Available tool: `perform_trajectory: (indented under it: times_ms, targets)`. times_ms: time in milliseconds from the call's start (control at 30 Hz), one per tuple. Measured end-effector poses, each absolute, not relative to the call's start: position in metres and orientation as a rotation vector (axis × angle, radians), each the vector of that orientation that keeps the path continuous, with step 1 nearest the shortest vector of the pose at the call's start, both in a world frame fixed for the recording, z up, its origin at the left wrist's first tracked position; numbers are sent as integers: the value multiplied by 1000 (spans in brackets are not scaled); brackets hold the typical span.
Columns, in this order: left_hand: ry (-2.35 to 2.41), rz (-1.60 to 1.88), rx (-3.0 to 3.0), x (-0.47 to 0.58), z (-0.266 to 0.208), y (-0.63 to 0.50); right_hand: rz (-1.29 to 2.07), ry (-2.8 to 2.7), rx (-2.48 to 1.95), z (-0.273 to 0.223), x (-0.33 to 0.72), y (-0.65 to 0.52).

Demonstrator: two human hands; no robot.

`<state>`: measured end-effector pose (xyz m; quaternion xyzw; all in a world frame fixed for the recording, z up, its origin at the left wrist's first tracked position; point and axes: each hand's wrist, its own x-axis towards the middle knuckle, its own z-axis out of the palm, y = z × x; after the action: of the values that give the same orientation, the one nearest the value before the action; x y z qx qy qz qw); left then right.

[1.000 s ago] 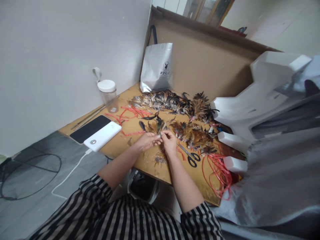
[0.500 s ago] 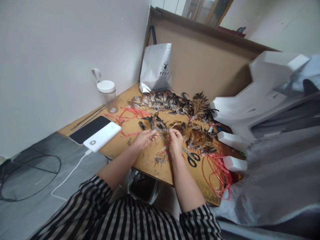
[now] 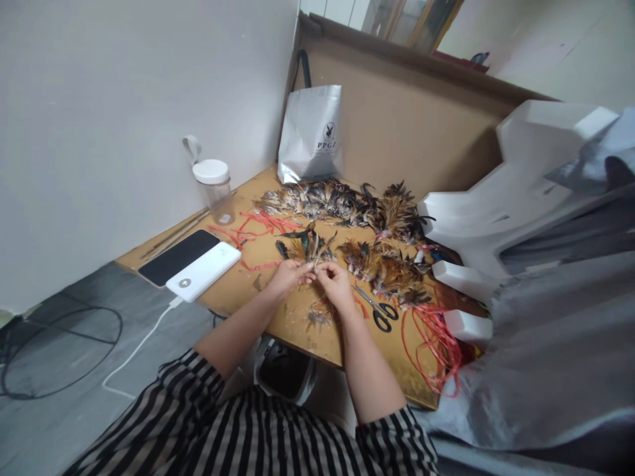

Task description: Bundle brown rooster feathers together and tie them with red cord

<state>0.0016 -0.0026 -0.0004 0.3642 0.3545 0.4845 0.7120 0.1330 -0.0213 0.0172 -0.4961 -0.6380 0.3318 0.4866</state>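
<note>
My left hand (image 3: 294,276) is closed in a pinch on the quill ends of a small feather bunch (image 3: 308,246), whose dark and golden tips fan away from me. Touching it from the right, my right hand (image 3: 333,280) pinches a feather (image 3: 327,246) at its base against the bunch; the fingers partly hide the stems. To the right lies a row of brown feather bundles (image 3: 387,270). Behind it stretches a longer pile of grey and black feathers (image 3: 327,201). Black-handled scissors (image 3: 381,312) rest on the table beside my right wrist.
Red plastic strips lie in a tangle (image 3: 434,347) at the right and a loose heap (image 3: 258,223) at the left. A black phone (image 3: 178,256), a white power bank (image 3: 204,270) and a lidded cup (image 3: 213,192) stand left. A silver bag (image 3: 312,135) leans behind the feathers.
My right hand has moved left, bringing its feather to the bunch in my left hand, so the two hands now meet. The left hand stays nearly where it was.
</note>
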Motion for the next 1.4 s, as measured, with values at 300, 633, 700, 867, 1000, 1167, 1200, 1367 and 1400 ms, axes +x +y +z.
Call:
perform_trajectory:
  times_ms: [300, 633, 700, 867, 1000, 1167, 1200, 1367, 1400]
  targets:
    - [762, 1065, 852, 3, -2, -3, 722, -1661, -1237, 18, 140, -20]
    - [825, 1079, 867, 5, 3, -4, 664, -1648, -1302, 15, 141, -19]
    - [832, 1074, 870, 5, 3, -4, 698, -1589, -1290, 16, 140, -20]
    - [829, 1056, 891, 4, 5, -6, 954, -1378, -1220, 18, 140, -18]
    - [817, 962, 967, 2, 3, -7, 1084, -1244, -1188, 14, 140, -15]
    - [720, 905, 936, 0, -4, -7, 1296, -1045, -1119, 9, 139, -13]
    - [704, 903, 918, 0, -4, -8, 1333, -1021, -1105, 8, 139, -13]
    - [701, 872, 895, -1, -1, -10, 1379, -1005, -1077, 9, 140, -13]
    - [713, 862, 918, -1, 0, -10, 1364, -1026, -1088, 10, 141, -13]
